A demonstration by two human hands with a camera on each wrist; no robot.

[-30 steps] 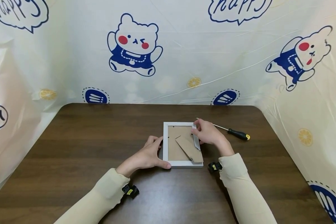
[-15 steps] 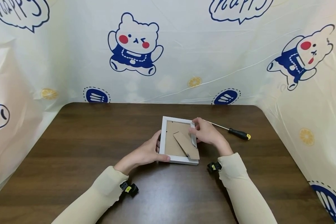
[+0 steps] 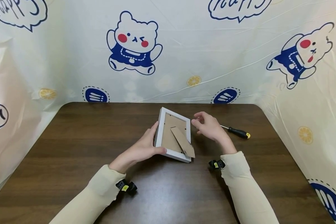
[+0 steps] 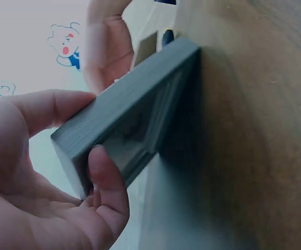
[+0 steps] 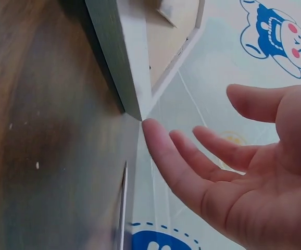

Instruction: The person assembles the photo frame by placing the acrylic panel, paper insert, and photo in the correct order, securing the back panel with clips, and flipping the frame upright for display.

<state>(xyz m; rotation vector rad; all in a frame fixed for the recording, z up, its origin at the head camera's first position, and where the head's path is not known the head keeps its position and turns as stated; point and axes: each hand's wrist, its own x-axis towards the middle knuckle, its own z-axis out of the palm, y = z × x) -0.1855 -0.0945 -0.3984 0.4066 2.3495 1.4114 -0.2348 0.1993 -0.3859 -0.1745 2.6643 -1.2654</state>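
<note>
A white picture frame (image 3: 176, 155) is tilted up off the table on its left side, its brown backing board (image 3: 170, 137) and cardboard stand (image 3: 182, 141) facing up. My left hand (image 3: 141, 151) grips its left edge, thumb on the back and fingers underneath; the left wrist view shows the glazed front (image 4: 132, 125) from below. Beside the frame's right edge hovers my right hand (image 3: 208, 126), fingers loosely bent and holding nothing. In the right wrist view its index fingertip (image 5: 153, 130) appears close to a frame corner; whether they touch I cannot tell.
A screwdriver (image 3: 239, 133) with a black and yellow handle lies on the brown table (image 3: 100, 133), right of my right hand, its shaft partly hidden by that hand. Behind the table hangs a printed curtain (image 3: 182, 56).
The frame has been lifted and tilted by my left hand, its right side lower, and shifted slightly left. My right hand has let go of the frame's right edge.
</note>
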